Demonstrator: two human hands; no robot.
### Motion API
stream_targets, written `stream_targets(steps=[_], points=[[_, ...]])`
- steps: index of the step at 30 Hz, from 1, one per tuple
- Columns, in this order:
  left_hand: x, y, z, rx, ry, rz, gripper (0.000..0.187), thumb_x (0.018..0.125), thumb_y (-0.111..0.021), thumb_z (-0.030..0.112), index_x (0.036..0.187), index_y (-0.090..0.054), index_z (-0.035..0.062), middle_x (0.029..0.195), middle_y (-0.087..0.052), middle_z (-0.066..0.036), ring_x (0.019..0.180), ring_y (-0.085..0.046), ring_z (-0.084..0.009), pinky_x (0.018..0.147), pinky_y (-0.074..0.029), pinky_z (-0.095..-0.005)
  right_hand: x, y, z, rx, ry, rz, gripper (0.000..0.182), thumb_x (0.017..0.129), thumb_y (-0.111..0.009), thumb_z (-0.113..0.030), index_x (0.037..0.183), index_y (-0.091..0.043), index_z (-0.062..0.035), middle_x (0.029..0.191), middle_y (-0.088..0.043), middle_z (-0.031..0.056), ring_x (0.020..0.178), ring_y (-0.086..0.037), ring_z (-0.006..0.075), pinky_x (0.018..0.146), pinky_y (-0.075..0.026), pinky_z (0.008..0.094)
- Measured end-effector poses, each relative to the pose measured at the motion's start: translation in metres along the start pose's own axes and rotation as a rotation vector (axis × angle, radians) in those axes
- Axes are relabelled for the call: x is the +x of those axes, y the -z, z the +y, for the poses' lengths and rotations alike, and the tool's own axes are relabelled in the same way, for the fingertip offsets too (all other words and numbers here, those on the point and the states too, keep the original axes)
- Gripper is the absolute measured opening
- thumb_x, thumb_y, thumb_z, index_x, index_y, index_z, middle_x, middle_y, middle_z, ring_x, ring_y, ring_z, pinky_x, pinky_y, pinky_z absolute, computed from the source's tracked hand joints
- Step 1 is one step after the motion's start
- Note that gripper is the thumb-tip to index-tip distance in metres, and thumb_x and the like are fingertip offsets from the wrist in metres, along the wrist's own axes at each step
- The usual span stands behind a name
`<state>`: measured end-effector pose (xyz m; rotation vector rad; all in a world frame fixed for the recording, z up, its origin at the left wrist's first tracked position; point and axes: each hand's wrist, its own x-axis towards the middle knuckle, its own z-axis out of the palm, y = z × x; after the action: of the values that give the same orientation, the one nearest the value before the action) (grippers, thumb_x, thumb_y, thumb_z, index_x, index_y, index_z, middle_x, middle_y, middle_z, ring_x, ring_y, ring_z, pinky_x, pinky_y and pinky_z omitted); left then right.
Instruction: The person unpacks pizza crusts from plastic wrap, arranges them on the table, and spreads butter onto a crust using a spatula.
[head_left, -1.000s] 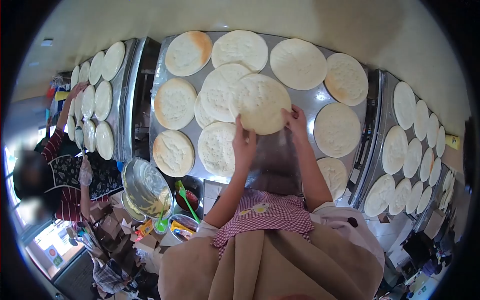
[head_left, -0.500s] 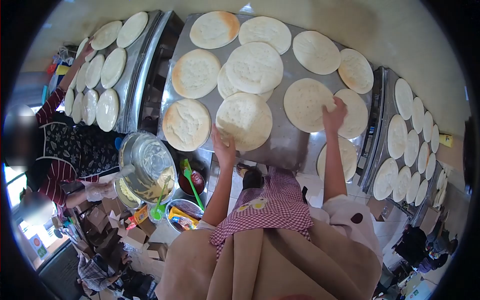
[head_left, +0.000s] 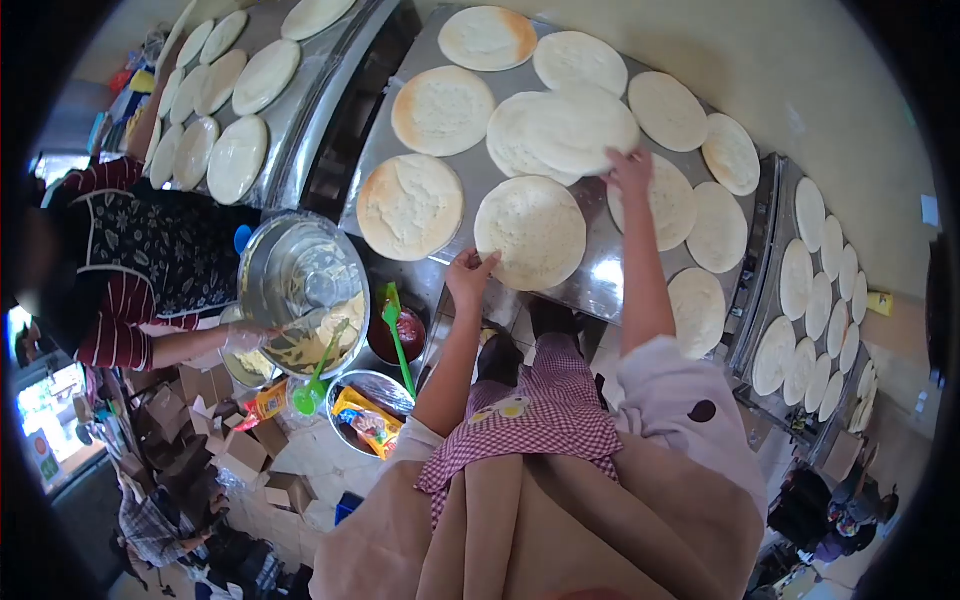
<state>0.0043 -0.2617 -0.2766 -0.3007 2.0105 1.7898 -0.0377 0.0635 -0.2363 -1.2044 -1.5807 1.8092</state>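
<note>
Round, pale pizza bases with browned patches lie on a metal table (head_left: 375,165). My left hand (head_left: 470,280) pinches the near-left edge of a pizza base (head_left: 530,232) at the front middle. My right hand (head_left: 629,172) has its fingers on the near-right edge of another pizza base (head_left: 580,128), which looks slightly blurred. That base partly covers a third one (head_left: 512,140) beneath it. Just beside my right forearm lies a pizza base (head_left: 665,205), partly hidden by my wrist.
At left, a co-worker's gloved hand (head_left: 250,337) reaches into a large metal bowl (head_left: 250,255) of creamy mixture. Close by are a bowl of red sauce (head_left: 410,335), a green spatula (head_left: 402,350) and a bowl of packets (head_left: 368,425). More bases cover the right table (head_left: 752,335).
My right hand has moved left from the right-hand bases to the upper middle base, which has shifted right over the one below. My left hand now pinches the front base's edge. The view has shifted.
</note>
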Motion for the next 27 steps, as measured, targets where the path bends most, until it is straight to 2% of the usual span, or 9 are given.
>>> stream_targets(steps=[1, 4, 5, 8, 11, 17, 21, 24, 27], points=[[-0.001, 0.001, 0.001, 0.001, -0.014, 0.008, 0.034, 0.073, -0.077, 0.009, 0.1, -0.064, -0.0057, 0.085, -0.069, -0.008, 0.072, -0.063, -0.0109, 0.066, -0.05, -0.0233, -0.018, 0.032, -0.002, -0.125, -0.025, -0.045, 0.068, 0.069, -0.077, -0.011, 0.121, -0.034, -0.0011, 0.109, -0.049, 0.0159, 0.09, -0.057, 0.0261, 0.06, -0.059, 0.0393], [0.0, 0.007, 0.002, 0.006, -0.054, 0.001, 0.034, 0.073, -0.078, 0.01, 0.1, -0.063, -0.0052, 0.085, -0.069, -0.009, 0.072, -0.064, -0.0116, 0.067, -0.05, -0.0239, -0.073, 0.136, 0.021, -0.299, -0.132, 0.04, 0.067, 0.074, -0.072, -0.01, 0.128, -0.033, -0.0031, 0.102, -0.051, 0.0117, 0.083, -0.056, 0.0225, 0.06, -0.057, 0.0383], [0.001, 0.005, 0.002, 0.006, -0.065, -0.008, 0.034, 0.073, -0.078, 0.01, 0.099, -0.063, -0.005, 0.086, -0.069, -0.009, 0.072, -0.064, -0.0118, 0.067, -0.051, -0.024, -0.094, 0.168, 0.011, -0.416, -0.195, -0.119, 0.063, 0.074, -0.073, -0.015, 0.125, -0.038, -0.0039, 0.1, -0.053, 0.0104, 0.083, -0.056, 0.0226, 0.056, -0.055, 0.0363], [-0.001, -0.002, 0.01, -0.112, -0.111, -0.005, 0.033, 0.074, -0.076, 0.01, 0.099, -0.061, -0.0043, 0.085, -0.068, -0.009, 0.072, -0.063, -0.0121, 0.067, -0.051, -0.0245, -0.128, 0.223, 0.029, -0.595, -0.192, 0.112, 0.059, 0.068, -0.078, -0.02, 0.116, -0.045, -0.0066, 0.091, -0.059, 0.0118, 0.077, -0.06, 0.0259, 0.059, -0.053, 0.0422], [-0.013, -0.012, 0.042, 0.116, -0.136, 0.063, 0.035, 0.074, -0.075, 0.009, 0.102, -0.058, -0.0033, 0.085, -0.068, -0.008, 0.072, -0.063, -0.0115, 0.065, -0.052, -0.0252, -0.118, 0.212, 0.028, -1.393, 0.477, 0.25, 0.062, 0.067, -0.077, -0.023, 0.12, -0.048, -0.0089, 0.111, -0.055, 0.0137, 0.108, -0.049, 0.0341, 0.09, -0.04, 0.0452], [-0.064, -0.007, 0.112, 0.09, -0.371, -0.163, 0.031, 0.076, -0.072, 0.006, 0.104, -0.059, 0.0008, 0.087, -0.068, -0.006, 0.076, -0.063, -0.0095, 0.068, -0.051, -0.026, -0.121, 0.021, -0.029, -0.677, 0.667, -0.694, 0.07, 0.069, -0.078, -0.023, 0.129, -0.045, -0.0053, 0.128, -0.051, 0.0098, 0.122, -0.044, 0.0263, 0.105, -0.033, 0.039], [-0.096, 0.045, 0.151, 0.132, -0.436, -0.153, 0.032, 0.076, -0.073, 0.008, 0.105, -0.062, 0.0006, 0.087, -0.068, -0.004, 0.077, -0.062, -0.0089, 0.07, -0.051, -0.0263, -0.084, -0.038, -0.01, -0.258, -0.088, -1.367, 0.059, 0.071, -0.076, -0.011, 0.124, -0.051, -0.0057, 0.119, -0.058, 0.0061, 0.112, -0.053, 0.0179, 0.098, -0.041, 0.0331], [-0.106, 0.103, 0.14, -0.153, -0.408, -0.147, 0.038, 0.081, -0.067, 0.006, 0.118, -0.058, 0.0047, 0.082, -0.065, -0.001, 0.073, -0.055, -0.0038, 0.068, -0.046, -0.0209, -0.114, -0.076, 0.0, -0.385, -0.206, -1.497, 0.052, 0.074, -0.074, -0.009, 0.122, -0.053, -0.0046, 0.115, -0.06, 0.0048, 0.105, -0.056, 0.0142, 0.093, -0.044, 0.0306], [-0.129, 0.138, 0.092, -0.927, -0.092, -0.041, 0.052, 0.093, -0.048, 0.038, 0.134, -0.042, 0.0077, 0.111, -0.061, -0.007, 0.099, -0.059, -0.0179, 0.087, -0.048, -0.0354, -0.212, -0.124, -0.024, -0.342, -0.285, -1.642, 0.049, 0.077, -0.073, -0.009, 0.121, -0.052, -0.0029, 0.112, -0.061, 0.0036, 0.1, -0.058, 0.0128, 0.089, -0.047, 0.0289]])
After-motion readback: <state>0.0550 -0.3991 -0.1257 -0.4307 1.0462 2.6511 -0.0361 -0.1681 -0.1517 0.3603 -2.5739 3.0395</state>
